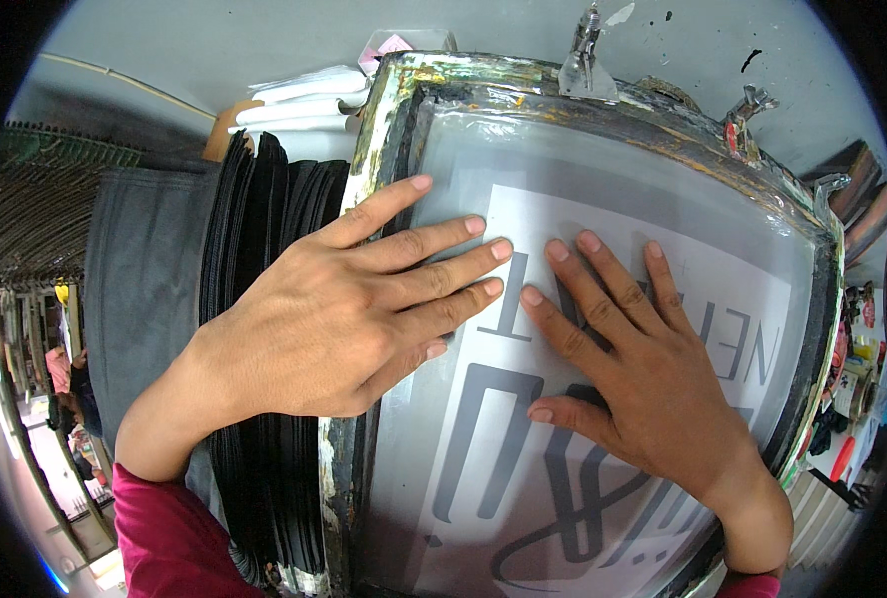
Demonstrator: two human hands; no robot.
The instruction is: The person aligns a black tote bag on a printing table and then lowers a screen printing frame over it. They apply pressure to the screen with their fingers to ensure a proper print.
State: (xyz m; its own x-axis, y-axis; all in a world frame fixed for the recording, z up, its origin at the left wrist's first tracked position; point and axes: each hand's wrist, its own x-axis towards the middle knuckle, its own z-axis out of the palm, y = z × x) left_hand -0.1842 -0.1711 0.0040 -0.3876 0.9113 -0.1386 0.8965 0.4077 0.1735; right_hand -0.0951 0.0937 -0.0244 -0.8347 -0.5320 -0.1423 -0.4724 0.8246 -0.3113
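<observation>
Both my hands lie over a screen-printing frame (372,149), whose wooden border is crusted with old paint. Its grey translucent mesh (453,149) fills the middle, and a white sheet with dark mirrored lettering (533,214) shows against it. My left hand (354,309) reaches across the frame's left border, fingers stretched over the mesh beside the sheet's left edge. My right hand (628,349) rests flat on the lettered area, fingers spread. Neither hand holds anything. Parts of the lettering are covered by my right hand.
A thick stack of black fabric pieces (149,289) stands left of the frame. Folded white material (309,100) sits behind it. Metal clamps (585,60) with wing nuts line the frame's far edge. Stacked racks (45,214) stand at far left, and assorted items (852,399) at far right.
</observation>
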